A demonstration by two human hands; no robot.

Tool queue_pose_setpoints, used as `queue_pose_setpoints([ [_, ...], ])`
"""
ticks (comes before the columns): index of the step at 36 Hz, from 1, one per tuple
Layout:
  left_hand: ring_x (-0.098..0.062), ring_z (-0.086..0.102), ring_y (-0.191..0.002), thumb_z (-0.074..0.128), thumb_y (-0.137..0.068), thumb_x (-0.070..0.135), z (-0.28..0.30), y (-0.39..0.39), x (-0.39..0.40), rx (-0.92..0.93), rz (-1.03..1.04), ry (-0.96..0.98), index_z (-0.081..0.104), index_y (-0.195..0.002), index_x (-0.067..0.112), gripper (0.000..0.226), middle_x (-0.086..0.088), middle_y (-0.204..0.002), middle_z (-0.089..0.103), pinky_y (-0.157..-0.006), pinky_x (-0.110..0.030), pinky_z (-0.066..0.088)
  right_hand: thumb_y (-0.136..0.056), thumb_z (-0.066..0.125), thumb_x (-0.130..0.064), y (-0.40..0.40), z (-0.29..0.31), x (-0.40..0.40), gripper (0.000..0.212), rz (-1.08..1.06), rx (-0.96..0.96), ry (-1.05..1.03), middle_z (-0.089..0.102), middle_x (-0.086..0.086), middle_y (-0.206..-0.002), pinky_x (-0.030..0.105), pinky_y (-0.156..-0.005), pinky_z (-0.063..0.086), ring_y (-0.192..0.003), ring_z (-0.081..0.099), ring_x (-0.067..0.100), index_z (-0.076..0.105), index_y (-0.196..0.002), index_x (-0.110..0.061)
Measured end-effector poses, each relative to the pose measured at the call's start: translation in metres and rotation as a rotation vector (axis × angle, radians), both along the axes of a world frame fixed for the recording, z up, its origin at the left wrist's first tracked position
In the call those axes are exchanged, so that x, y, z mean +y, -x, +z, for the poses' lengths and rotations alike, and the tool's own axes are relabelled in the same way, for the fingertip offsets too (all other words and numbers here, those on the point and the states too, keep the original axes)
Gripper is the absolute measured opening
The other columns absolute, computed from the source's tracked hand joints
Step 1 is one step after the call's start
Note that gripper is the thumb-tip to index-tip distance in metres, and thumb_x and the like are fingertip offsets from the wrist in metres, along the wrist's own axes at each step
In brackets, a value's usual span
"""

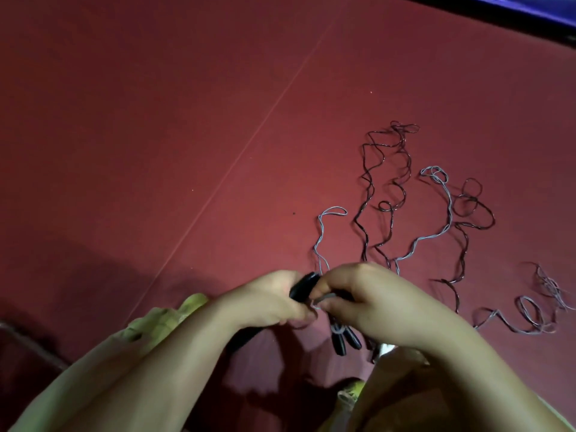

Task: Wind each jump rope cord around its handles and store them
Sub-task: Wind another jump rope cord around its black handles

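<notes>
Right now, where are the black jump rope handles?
In the head view, low and centre: the left hand grips the black handles, the right hand pinches the grey cord beside them, above the red floor.

There is only one view, from a wide-angle camera worn on the person's head. It looks forward and steeply down at the dark red mat floor [156, 135]. The two hands [311, 300] are very near, low in the middle. The far blue edge strip [514, 7] shows in the upper right corner, and straight lines bend a little.
</notes>
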State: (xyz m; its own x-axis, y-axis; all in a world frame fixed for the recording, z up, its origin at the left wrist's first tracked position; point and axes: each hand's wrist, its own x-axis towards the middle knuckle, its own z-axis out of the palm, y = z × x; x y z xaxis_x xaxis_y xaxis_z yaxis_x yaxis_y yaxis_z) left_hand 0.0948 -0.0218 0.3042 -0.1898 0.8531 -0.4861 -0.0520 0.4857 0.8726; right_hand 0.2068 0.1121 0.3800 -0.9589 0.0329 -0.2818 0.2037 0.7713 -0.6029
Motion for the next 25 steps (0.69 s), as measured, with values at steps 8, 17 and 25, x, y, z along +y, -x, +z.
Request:
queue_pose_setpoints([
  [8,-0.005,0.044,-0.049,0.068,-0.073,0.011,0.015,-0.02,0.005,-0.222,-0.196,-0.097,0.065,-0.09,0.023,0.021,0.0,-0.07,0.053,-0.05,-0.018,0.039,-0.074,0.072,-0.018,0.007,-0.023,0.016,0.017,-0.313,0.08,0.588,0.057,0.004,-0.057,0.033,-0.048,0.042,-0.049,0.052,0.018,0.056,-0.068,-0.019],
  [17,-0.008,0.041,-0.05,0.069,-0.062,0.023,0.011,-0.005,0.002,-0.577,0.093,-0.203,0.062,-0.088,0.014,0.028,0.001,-0.06,0.05,-0.046,-0.019,0.036,-0.088,0.055,-0.047,0.005,-0.039,0.018,0.055,-0.432,0.102,0.807,0.047,0.018,-0.064,0.025,-0.047,0.023,-0.049,0.034,0.017,0.052,-0.076,0.007],
  [25,-0.009,0.046,-0.046,0.062,-0.079,0.001,0.011,-0.001,0.006,-0.498,0.226,-0.101,0.047,-0.108,0.02,0.038,0.0,-0.059,0.056,-0.042,-0.02,0.037,-0.083,0.062,-0.031,0.001,-0.047,0.022,0.016,-0.359,0.13,0.472,0.069,0.009,-0.074,0.03,-0.064,0.045,-0.069,0.056,0.01,0.073,-0.09,-0.022],
])
